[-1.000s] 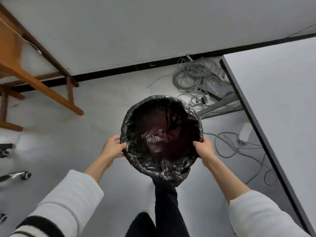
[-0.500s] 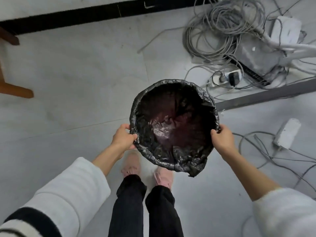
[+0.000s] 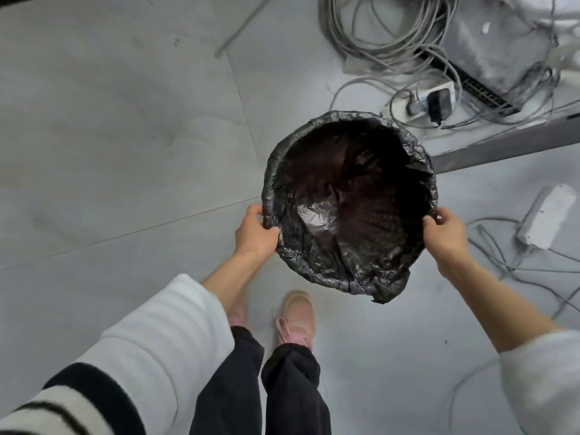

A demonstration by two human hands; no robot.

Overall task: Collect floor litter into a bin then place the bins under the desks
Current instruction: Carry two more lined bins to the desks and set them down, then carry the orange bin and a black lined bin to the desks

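A round bin (image 3: 317, 265) lined with a crinkled black plastic bag hangs above the grey floor in front of me. My left hand (image 3: 255, 235) grips its left rim and my right hand (image 3: 444, 235) grips its right rim. The inside of the bin looks dark reddish and I see no litter in it. A loose flap of the bag hangs down at the near right side.
Coiled grey cables (image 3: 376, 29), a power strip (image 3: 420, 103) and a network switch (image 3: 483, 86) lie on the floor at the upper right. A grey desk foot bar (image 3: 508, 147) runs behind the bin. A white adapter box (image 3: 546, 215) sits at the right. My feet (image 3: 295, 318) are below the bin.
The view has tilted down and moved closer to the cables; the wall, wooden frame and desk top have left the frame. Both hands keep their hold on the bin, and my feet step forward.
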